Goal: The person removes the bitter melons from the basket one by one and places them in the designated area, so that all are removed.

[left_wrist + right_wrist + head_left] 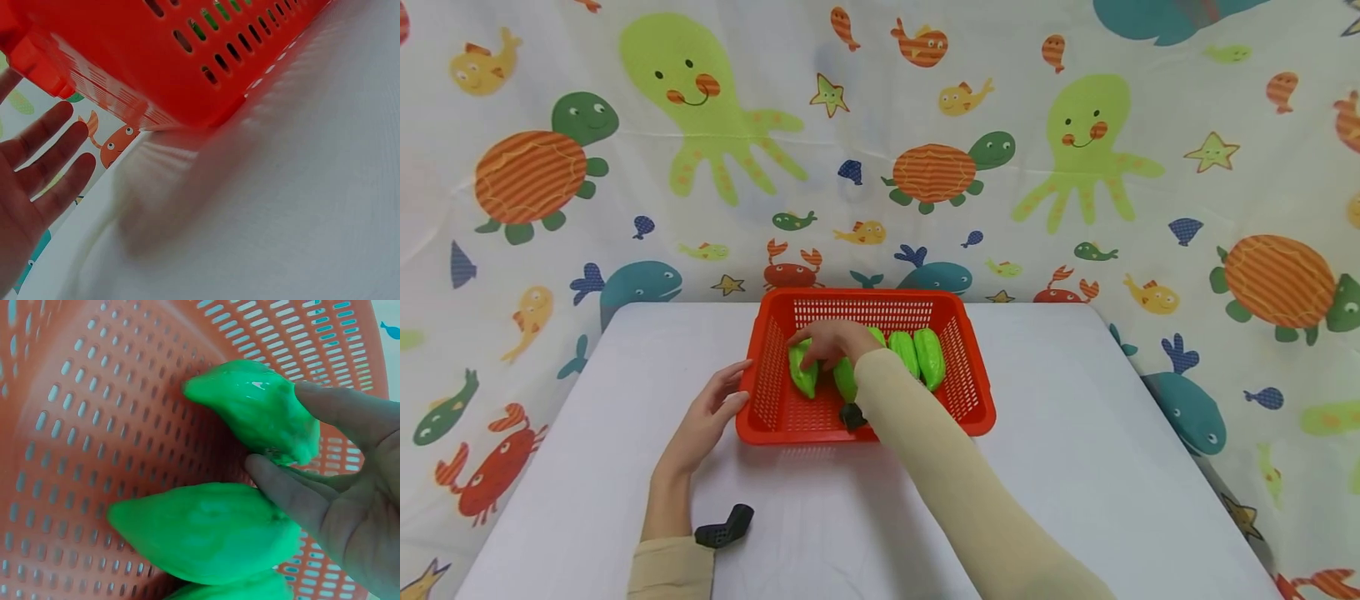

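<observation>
Backdrop: sea-creature curtain (1075, 150) hung behind and to both sides, turtles, octopuses, whales.

White surface (1075, 467) in front of it, covered in a pale cloth.

Red basket (970, 392), slotted plastic, sits mid-surface toward the far edge. Wrist view from the left shows its side wall (156, 69) from low down, shadow falling on the cloth beneath.

Inside the basket: several glossy green fruits, ridged like starfruit, lying side by side on the floor. Two (929, 357) rest untouched at the right side. One more (206, 534) lies just beside the held one, toward the wrist.

Right hand (833, 340) reaches into the basket, sleeve running back across the near rim. Thumb and fingers (350, 409) pinch the leftmost green fruit (256, 412) around its thicker end; the fruit looks to be still down near the basket floor, by the left wall.

Left hand (711, 412) outside the basket, fingers straight and spread (44, 156), fingertips at or just beside the left wall. Whether they actually press it, cannot tell.

Small black wrist mounts (726, 527) on both arms.

Judgement: grasp stage, fruit gripped but not lifted. Next move calls for a firm pinch on a slick skin, a straight lift clear of the rim, left hand steadying the basket.
</observation>
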A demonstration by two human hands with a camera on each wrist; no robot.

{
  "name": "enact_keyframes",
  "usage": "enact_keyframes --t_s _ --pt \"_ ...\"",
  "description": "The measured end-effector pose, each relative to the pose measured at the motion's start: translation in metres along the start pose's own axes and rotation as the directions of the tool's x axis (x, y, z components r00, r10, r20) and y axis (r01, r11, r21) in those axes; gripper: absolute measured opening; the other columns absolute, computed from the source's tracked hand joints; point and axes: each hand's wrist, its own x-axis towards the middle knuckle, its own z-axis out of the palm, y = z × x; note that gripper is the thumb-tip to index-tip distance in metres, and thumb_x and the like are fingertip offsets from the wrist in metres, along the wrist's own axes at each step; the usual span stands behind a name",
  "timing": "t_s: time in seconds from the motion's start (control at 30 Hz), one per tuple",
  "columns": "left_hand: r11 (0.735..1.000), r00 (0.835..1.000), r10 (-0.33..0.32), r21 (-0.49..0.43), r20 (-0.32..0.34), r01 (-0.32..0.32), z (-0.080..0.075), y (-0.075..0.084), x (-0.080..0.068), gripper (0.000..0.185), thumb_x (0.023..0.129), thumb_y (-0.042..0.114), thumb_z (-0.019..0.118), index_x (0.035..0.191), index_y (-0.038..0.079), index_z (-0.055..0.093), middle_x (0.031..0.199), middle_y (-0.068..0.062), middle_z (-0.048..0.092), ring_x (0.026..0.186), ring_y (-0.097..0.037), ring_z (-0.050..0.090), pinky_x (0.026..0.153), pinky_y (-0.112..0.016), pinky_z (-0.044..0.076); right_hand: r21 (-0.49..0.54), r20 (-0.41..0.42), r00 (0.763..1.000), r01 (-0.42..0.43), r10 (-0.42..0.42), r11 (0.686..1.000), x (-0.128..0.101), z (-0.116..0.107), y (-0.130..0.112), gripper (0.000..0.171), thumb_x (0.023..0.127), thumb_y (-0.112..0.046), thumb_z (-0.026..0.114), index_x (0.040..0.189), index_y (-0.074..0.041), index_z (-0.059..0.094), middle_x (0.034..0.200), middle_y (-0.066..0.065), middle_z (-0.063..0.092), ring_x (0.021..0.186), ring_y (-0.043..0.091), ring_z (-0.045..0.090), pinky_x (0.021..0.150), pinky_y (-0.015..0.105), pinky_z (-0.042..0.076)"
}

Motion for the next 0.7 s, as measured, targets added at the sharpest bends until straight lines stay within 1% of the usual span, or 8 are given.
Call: enact_keyframes --t_s 0.1,0.23,0.3,0.37,0.43,0.5,0.57,0.7 --pt "1.000 1.000 0.000 -0.002 0.001 0.000 -0.001 0.000 0.000 0.054 0.101 0.033 0.052 0.152 0.025 0.034 0.147 -0.007 0.042 0.131 -0.024 0.040 0.092 -0.020 0.043 0.038 0.014 1.000 -0.024 0.023 0.999 0.000 -0.001 -0.001 0.055 0.094 -0.013 0.066 0.146 -0.020 0.049 0.136 0.007 0.049 0.110 0.024 0.055 0.096 0.037 0.051" --pt "1.000 1.000 0.000 0.001 0.001 0.000 -0.001 0.000 0.001 0.055 0.101 0.033 0.052 0.152 0.025 0.034 0.147 -0.008 0.043 0.131 -0.025 0.041 0.093 -0.022 0.044 0.049 0.037 0.999 -0.035 0.033 0.998 0.001 -0.001 -0.003 0.057 0.094 -0.015 0.066 0.147 -0.020 0.046 0.137 0.005 0.049 0.111 0.023 0.055 0.097 0.039 0.050" --pt "1.000 1.000 -0.001 -0.001 0.004 0.001 -0.001 0.000 0.001 0.055 0.101 0.033 0.052 0.152 0.025 0.034 0.147 -0.008 0.043 0.131 -0.025 0.041 0.096 -0.028 0.045 0.051 0.039 0.999 -0.037 0.035 0.998 0.002 -0.001 -0.003 0.057 0.094 -0.017 0.066 0.147 -0.020 0.046 0.137 0.006 0.049 0.112 0.023 0.054 0.097 0.040 0.050" --pt "1.000 1.000 -0.001 -0.004 0.004 0.001 0.000 0.000 0.000 0.055 0.101 0.033 0.052 0.152 0.025 0.034 0.147 -0.009 0.042 0.131 -0.025 0.041 0.099 -0.037 0.045 0.049 0.035 0.999 -0.034 0.032 0.998 0.003 0.000 -0.003 0.057 0.094 -0.018 0.066 0.147 -0.019 0.046 0.137 0.006 0.049 0.112 0.023 0.053 0.097 0.040 0.050" --pt "1.000 1.000 -0.004 -0.011 0.002 0.004 0.000 0.000 0.000 0.055 0.101 0.033 0.052 0.152 0.025 0.034 0.147 -0.010 0.042 0.131 -0.026 0.041 0.101 -0.048 0.044 0.032 0.019 1.000 -0.024 0.023 0.999 0.005 0.001 -0.003 0.056 0.093 -0.018 0.067 0.146 -0.019 0.047 0.136 0.006 0.049 0.111 0.023 0.053 0.095 0.040 0.051" --pt "1.000 1.000 -0.003 -0.018 -0.001 0.003 0.001 -0.001 0.000 0.055 0.101 0.033 0.052 0.152 0.024 0.034 0.147 -0.010 0.042 0.131 -0.027 0.040 0.102 -0.055 0.042 0.003 -0.010 1.000 -0.002 0.002 1.000 0.007 0.003 -0.002 0.056 0.093 -0.018 0.068 0.145 -0.018 0.048 0.136 0.006 0.049 0.110 0.022 0.053 0.092 0.040 0.053" --pt "1.000 1.000 -0.004 -0.022 -0.004 0.004 0.001 -0.001 0.000 0.055 0.100 0.034 0.053 0.152 0.025 0.034 0.147 -0.009 0.042 0.132 -0.027 0.040 0.102 -0.057 0.041 -0.030 -0.045 0.999 0.018 -0.020 0.999 0.009 0.005 -0.001 0.054 0.093 -0.018 0.068 0.144 -0.017 0.049 0.134 0.006 0.050 0.108 0.022 0.053 0.090 0.039 0.054" --pt "1.000 1.000 -0.002 -0.021 -0.009 0.002 0.001 -0.001 0.000 0.057 0.099 0.037 0.054 0.151 0.026 0.035 0.146 -0.007 0.043 0.132 -0.027 0.041 0.102 -0.055 0.041 -0.067 -0.098 0.994 0.033 -0.039 0.997 0.012 0.008 0.000 0.051 0.092 -0.019 0.069 0.140 -0.016 0.052 0.126 0.004 0.052 0.104 0.021 0.054 0.088 0.038 0.055"
